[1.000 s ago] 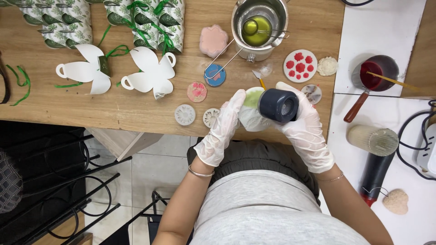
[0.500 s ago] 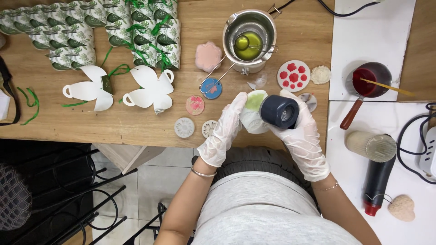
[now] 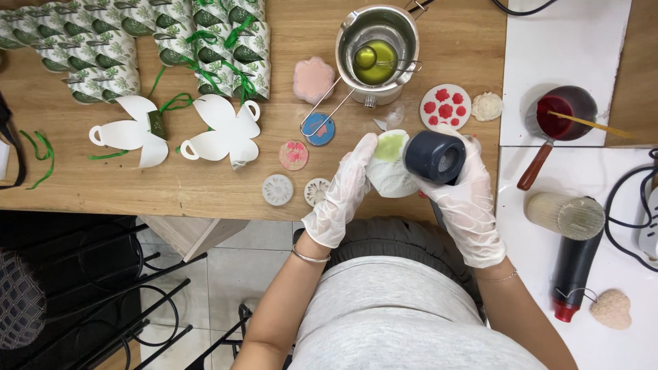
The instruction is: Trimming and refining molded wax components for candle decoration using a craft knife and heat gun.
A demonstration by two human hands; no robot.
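Both my hands wear white gloves at the table's front edge. My left hand (image 3: 346, 188) cups a white round mould (image 3: 391, 171) with a green patch on top. My right hand (image 3: 466, 199) grips a dark blue heat gun (image 3: 434, 156), its round nozzle facing up beside the mould. Just beyond them stands a steel pot (image 3: 377, 44) holding yellow-green liquid and a small ladle. A round white mould with red flower shapes (image 3: 445, 106) lies right of the pot.
Small round moulds (image 3: 277, 190) and a pink flower piece (image 3: 312, 79) lie on the wooden table (image 3: 205, 185). Leaf-print paper boxes (image 3: 137, 41) fill the far left, with two flat white cut-outs (image 3: 219, 130). A red-liquid pan (image 3: 558, 116) and a black bottle (image 3: 574, 270) sit right.
The hands, mould and heat gun stay together in nearly the same pose. The view has shifted slightly, bringing the table's far side lower in the picture.
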